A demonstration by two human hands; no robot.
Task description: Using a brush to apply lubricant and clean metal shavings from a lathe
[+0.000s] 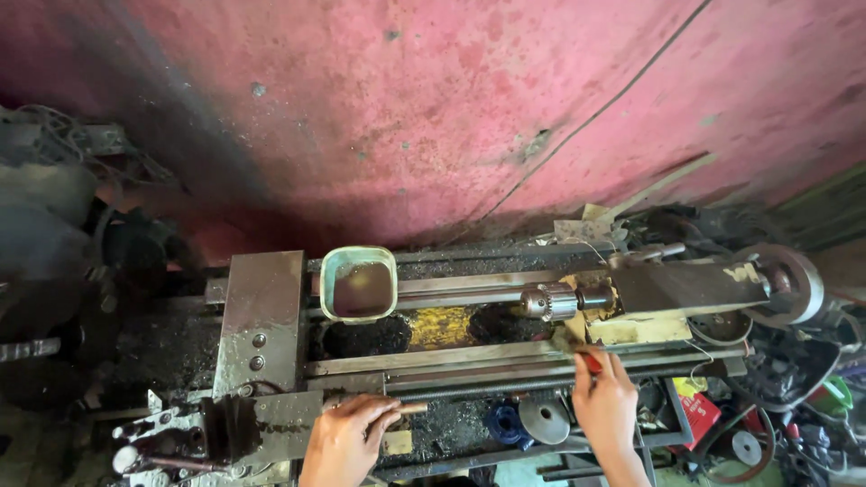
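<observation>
**Both hands on the lathe, setting up**

My left hand (347,437) is curled around a short brownish handle (408,409) at the front of the carriage (271,424), fingers closed on it. My right hand (606,406) is up at the front rail of the bed (469,353), pinched shut on a small red-tipped tool (591,362) just below the drill chuck (548,301). The chuck sits on its spindle, well right of the green-rimmed tub (359,284) resting across the ways. I'd judge this as adjusting before a cut, not cutting. The next move, I reckon, calls for a steady, slow turn of that handle while the right hand keeps clear of the chuck.
</observation>
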